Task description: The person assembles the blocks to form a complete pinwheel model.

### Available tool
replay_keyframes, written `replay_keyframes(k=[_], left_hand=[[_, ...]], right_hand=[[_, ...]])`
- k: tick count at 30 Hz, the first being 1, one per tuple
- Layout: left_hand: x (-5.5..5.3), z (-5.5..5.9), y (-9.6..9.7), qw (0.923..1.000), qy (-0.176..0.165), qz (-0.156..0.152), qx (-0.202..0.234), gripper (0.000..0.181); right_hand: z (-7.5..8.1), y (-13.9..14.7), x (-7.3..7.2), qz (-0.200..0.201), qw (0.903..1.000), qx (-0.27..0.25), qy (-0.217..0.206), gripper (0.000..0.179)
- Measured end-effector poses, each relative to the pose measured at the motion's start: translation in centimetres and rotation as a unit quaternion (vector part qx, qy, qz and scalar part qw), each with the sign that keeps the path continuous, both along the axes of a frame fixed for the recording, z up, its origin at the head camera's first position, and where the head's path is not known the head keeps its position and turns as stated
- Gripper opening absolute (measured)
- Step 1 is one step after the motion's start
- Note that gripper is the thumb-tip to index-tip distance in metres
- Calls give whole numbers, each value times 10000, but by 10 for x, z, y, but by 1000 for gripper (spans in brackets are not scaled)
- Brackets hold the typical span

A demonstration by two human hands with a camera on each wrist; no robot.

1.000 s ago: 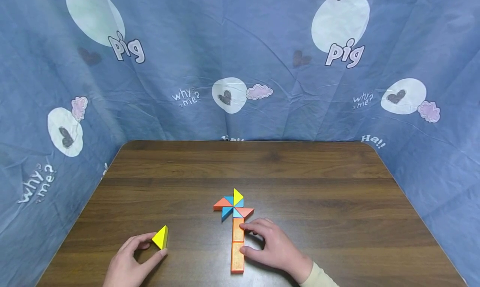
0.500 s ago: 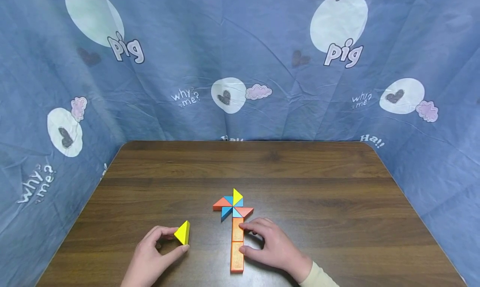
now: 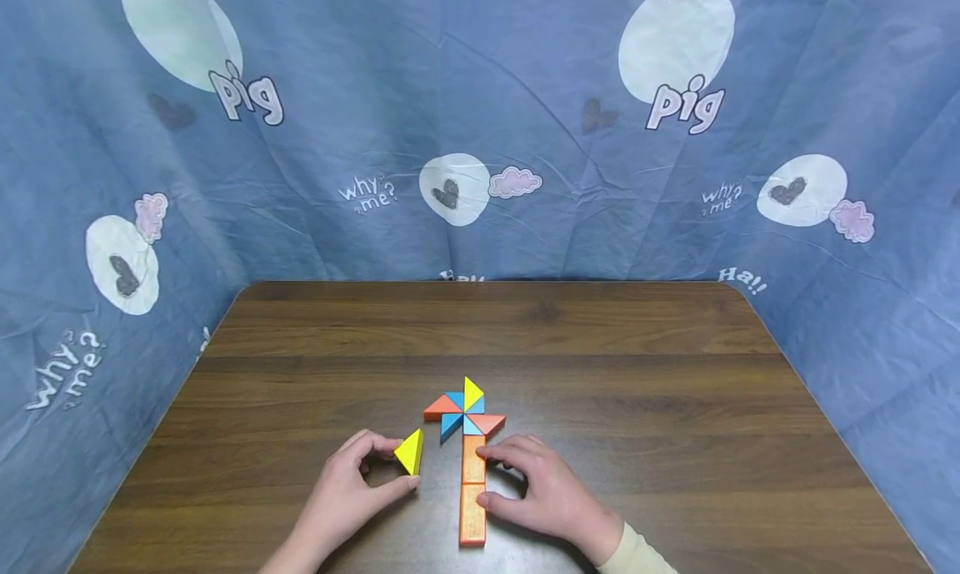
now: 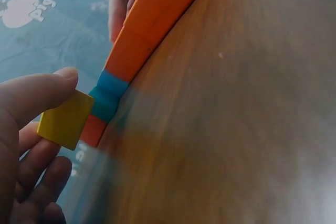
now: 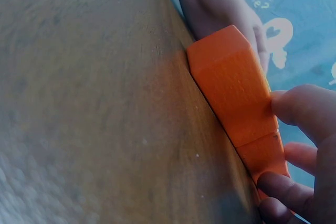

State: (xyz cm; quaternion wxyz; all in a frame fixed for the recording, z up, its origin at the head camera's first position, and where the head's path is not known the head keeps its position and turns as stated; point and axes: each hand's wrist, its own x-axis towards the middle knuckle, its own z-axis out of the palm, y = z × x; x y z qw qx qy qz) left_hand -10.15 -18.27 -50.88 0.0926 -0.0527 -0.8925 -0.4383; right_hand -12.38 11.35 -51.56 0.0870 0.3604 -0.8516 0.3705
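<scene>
My left hand [image 3: 351, 486] pinches a yellow triangular block [image 3: 408, 452] between thumb and fingertips, a little left of the block figure. In the left wrist view, the yellow block [image 4: 67, 120] shows a flat side face, thumb above and fingers below. My right hand [image 3: 540, 489] touches the right side of two orange rectangular blocks set end to end. Its index fingertip is at the upper orange block [image 3: 473, 467], its thumb at the lower orange block [image 3: 472, 524]. Above them, a pinwheel of blue, red and yellow triangular blocks meets at one centre, with a yellow triangle [image 3: 472, 395] on top.
The figure lies flat on a dark brown wooden table [image 3: 637, 374]. Behind and beside the table hangs a blue printed cloth [image 3: 360, 99]. The table's far edge runs along the foot of the cloth.
My left hand has carried the yellow triangular block to the right and slightly farther from me, towards the pinwheel. The right hand and the laid blocks have stayed in place.
</scene>
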Motion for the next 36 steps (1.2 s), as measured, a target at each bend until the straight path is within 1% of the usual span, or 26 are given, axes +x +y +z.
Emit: replay_keyframes(k=[4, 8, 11, 15, 17, 21, 25, 29, 32, 36], left_hand=[[-7, -1, 9, 9997, 135, -177, 86, 44], [-11, -1, 16, 9987, 276, -417, 124, 44], [-13, -1, 18, 9983, 356, -416, 192, 44], [-13, 0, 17, 9987, 276, -273, 322, 44], [-12, 1, 16, 9988, 219, -287, 330, 44], [-11, 1, 16, 9981, 202, -442, 374, 44], [-9, 0, 16, 9967, 345, -553, 481, 44], [-9, 0, 17, 9939, 538, -746, 611, 43], [-8, 1, 21, 9921, 536, -920, 658, 42], [-8, -1, 25, 9917, 455, -1059, 572, 42]], right_hand=[[0, 0, 0, -2, 9999, 54, -101, 48], [1, 0, 0, -13, 9997, 154, -173, 48], [1, 1, 0, -13, 9996, 199, -211, 49], [2, 1, 0, 17, 9997, 176, -171, 49], [1, 1, 0, 29, 9998, 152, -129, 48], [0, 1, -1, 34, 9999, 112, -104, 48], [0, 1, -1, 21, 9998, 121, -161, 48], [1, 1, -1, 7, 9998, 117, -179, 49], [0, 1, -1, -3, 9999, 74, -110, 48], [-1, 0, -1, 3, 10000, -44, 52, 47]])
